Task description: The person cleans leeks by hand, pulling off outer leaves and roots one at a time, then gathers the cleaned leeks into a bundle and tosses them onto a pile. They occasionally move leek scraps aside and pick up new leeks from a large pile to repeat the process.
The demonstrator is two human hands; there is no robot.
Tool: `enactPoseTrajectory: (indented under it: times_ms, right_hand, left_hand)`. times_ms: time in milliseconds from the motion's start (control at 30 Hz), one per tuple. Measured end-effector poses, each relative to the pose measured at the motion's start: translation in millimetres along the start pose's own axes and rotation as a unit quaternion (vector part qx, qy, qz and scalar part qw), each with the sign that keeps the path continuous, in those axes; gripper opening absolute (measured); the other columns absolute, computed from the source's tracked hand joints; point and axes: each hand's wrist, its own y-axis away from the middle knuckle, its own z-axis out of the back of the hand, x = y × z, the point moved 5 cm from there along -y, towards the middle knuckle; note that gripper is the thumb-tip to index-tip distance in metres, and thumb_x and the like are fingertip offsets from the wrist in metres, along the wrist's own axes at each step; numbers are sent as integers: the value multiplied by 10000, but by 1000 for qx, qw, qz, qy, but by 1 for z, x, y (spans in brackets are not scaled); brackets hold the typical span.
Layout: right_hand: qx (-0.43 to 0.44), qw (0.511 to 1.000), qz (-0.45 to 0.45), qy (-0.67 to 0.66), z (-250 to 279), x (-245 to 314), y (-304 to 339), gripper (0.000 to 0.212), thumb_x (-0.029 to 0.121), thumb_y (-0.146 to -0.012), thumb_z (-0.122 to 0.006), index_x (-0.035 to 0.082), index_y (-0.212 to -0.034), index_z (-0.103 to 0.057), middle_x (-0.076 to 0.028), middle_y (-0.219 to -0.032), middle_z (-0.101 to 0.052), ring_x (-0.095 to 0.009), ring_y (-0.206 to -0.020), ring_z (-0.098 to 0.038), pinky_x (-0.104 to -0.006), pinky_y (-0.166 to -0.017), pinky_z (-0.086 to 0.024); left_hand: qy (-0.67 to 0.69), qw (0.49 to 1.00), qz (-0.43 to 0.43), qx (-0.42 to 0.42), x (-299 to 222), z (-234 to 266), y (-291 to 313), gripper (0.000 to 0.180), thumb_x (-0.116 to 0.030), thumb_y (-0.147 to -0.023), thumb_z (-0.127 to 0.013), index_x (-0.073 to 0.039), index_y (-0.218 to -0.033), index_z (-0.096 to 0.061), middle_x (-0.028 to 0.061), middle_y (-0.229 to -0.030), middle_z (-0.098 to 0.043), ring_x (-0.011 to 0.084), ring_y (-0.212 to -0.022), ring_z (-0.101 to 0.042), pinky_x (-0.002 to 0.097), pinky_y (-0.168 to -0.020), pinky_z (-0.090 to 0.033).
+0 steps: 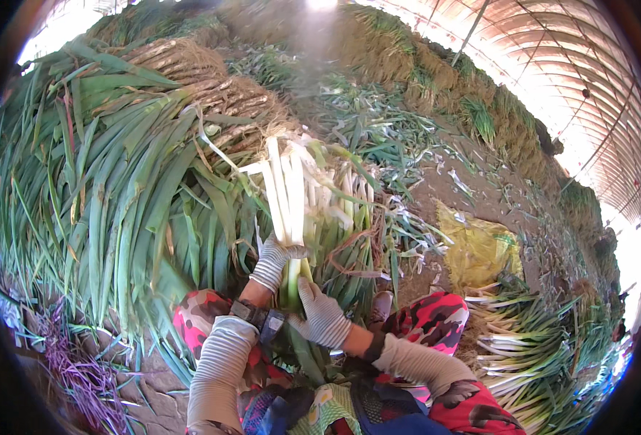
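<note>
My left hand (269, 264), in a striped knit glove, is closed around several long green onions (284, 190). Their clean white shafts point away from me, and their green leaves run back toward my lap. Close by on the right, my right hand (323, 316), also gloved, has its thumb and fingers apart against the leaves. Beyond the held stalks lies a row of white-stemmed green onions (342, 196), partly covered by loose leaves. A brownish-red strap or strip (356, 254) lies across that row.
A large heap of untrimmed green onions (125, 188), roots (255, 105) pointing away, fills the left. Peeled ones (509, 348) lie at right, near a yellow sack (480, 246). Leaf scraps (393, 138) litter the ground. Purple strands (81, 370) lie lower left; stacked bundles (436, 72) stand behind.
</note>
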Motion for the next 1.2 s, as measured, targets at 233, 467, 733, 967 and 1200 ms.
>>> enactPoseTrajectory:
  times_ms: [233,467,733,967,1200]
  right_hand:
    - [-106,983,21,145,150,-84,-146,935,547,-661,-664,-30,-1299,-299,-268,-1219,-445,-355,-1203,-374,-464,-1040,-218]
    - [400,821,-166,-373,67,-150,-158,532,320,-692,-724,-14,-1078,-575,-230,-1212,-469,-281,-1071,-500,-372,-914,-417]
    - [120,919,-79,-366,56,-112,-142,200,56,-667,-661,-18,-848,-618,-125,-826,-613,-234,-756,-573,-319,-707,-492]
    - [-413,873,-257,-43,400,-298,-179,211,239,-777,-639,34,-746,-601,-41,-680,-588,-127,-581,-536,-254,-472,-437]
    - [-24,935,-257,-242,266,-204,-146,241,178,-776,-637,4,-940,-602,-63,-820,-630,-143,-672,-589,-263,-615,-483]
  left_hand:
    - [138,944,151,259,-24,-45,32,420,-25,-600,-724,48,-986,-576,153,-863,-635,277,-754,-631,381,-675,-512]
    - [242,889,219,322,-35,-57,60,563,-51,-531,-735,33,-1039,-508,152,-805,-596,302,-710,-596,418,-630,-497]
    - [211,886,225,347,-44,-45,80,615,-2,-505,-754,20,-1065,-502,148,-843,-594,292,-790,-590,422,-683,-485]
    - [267,827,263,419,-13,-54,83,549,-41,-512,-743,29,-1013,-529,144,-778,-562,290,-711,-567,426,-627,-470]
    - [347,758,267,484,-26,-67,85,633,-24,-489,-760,19,-1061,-492,148,-788,-545,283,-710,-551,407,-637,-459]
